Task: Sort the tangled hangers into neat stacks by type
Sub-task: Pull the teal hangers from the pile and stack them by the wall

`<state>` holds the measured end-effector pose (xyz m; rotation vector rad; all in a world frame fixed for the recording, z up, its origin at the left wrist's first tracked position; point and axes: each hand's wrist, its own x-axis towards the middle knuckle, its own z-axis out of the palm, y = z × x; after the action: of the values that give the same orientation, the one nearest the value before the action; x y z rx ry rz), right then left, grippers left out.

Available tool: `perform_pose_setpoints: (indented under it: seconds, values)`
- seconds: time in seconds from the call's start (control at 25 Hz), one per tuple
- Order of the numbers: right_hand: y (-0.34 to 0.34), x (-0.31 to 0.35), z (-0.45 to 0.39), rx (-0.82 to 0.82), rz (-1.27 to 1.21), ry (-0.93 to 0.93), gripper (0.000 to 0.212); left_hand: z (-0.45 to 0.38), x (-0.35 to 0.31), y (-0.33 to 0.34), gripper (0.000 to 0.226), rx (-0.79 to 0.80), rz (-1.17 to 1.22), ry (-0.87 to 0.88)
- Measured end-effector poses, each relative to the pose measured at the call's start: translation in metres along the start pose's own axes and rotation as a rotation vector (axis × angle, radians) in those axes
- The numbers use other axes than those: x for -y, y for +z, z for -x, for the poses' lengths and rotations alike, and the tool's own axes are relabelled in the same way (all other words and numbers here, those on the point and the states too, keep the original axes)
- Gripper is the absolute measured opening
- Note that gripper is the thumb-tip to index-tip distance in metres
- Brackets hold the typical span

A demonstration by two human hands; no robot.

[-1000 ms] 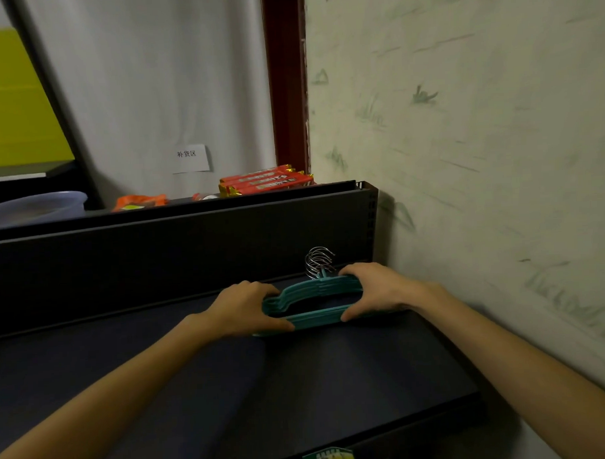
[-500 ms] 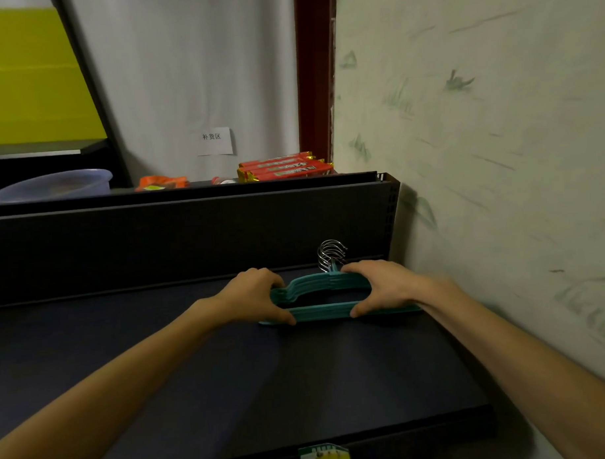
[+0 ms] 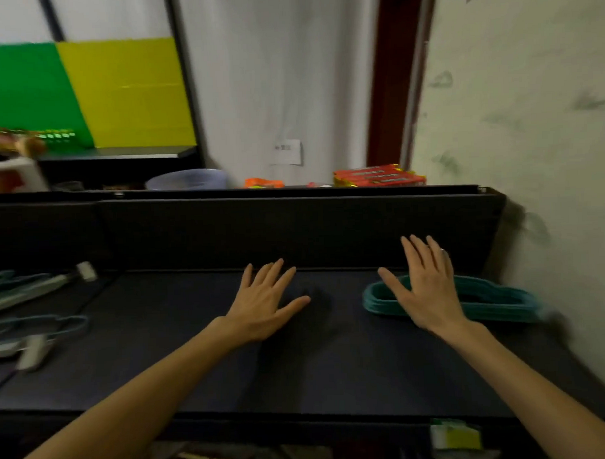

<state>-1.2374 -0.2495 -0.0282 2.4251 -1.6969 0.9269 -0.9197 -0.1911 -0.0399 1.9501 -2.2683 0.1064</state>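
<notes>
1. Dark shelf (image 3: 299, 373) met a stained wall at its right end, where the teal hanger stack (image 3: 485, 300) lay squared.
2. Left hand (image 3: 266, 304) and right hand (image 3: 425, 293) hovered, fingers spread, grasping nothing.
3. Loose hangers (image 3: 37, 324) waited at the left edge; lifting one at a time, hooks aligned, seemed best.

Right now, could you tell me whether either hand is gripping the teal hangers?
No, the left hand and right hand are both spread open, and the teal hangers lie stacked on the shelf.

— What are you wearing on your arms?
— Nothing; both forearms are bare, no sleeves in sight.
— And your hands?
— My left hand (image 3: 266, 304) is unadorned, my right hand (image 3: 425, 287) carries a thin ring (image 3: 442, 251).
</notes>
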Motion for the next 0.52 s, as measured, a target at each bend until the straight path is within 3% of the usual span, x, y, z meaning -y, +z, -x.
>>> perform_pose_setpoints:
  seconds: [0.16, 0.32, 0.52]
  values:
    - [0.063, 0.161, 0.012, -0.029, -0.063, -0.154, 0.085, 0.105, 0.133, -0.026, 0.087, -0.007, -0.191, -0.132]
    - [0.126, 0.348, 0.020, -0.023, -0.152, -0.328, 0.082, 0.227, 0.277, -0.060, 0.085, -0.073, -0.214, -0.377]
    - [0.184, 0.563, 0.027, 0.137, -0.227, -0.518, 0.086, 0.365, 0.422, -0.096, 0.088, -0.110, -0.144, -0.620]
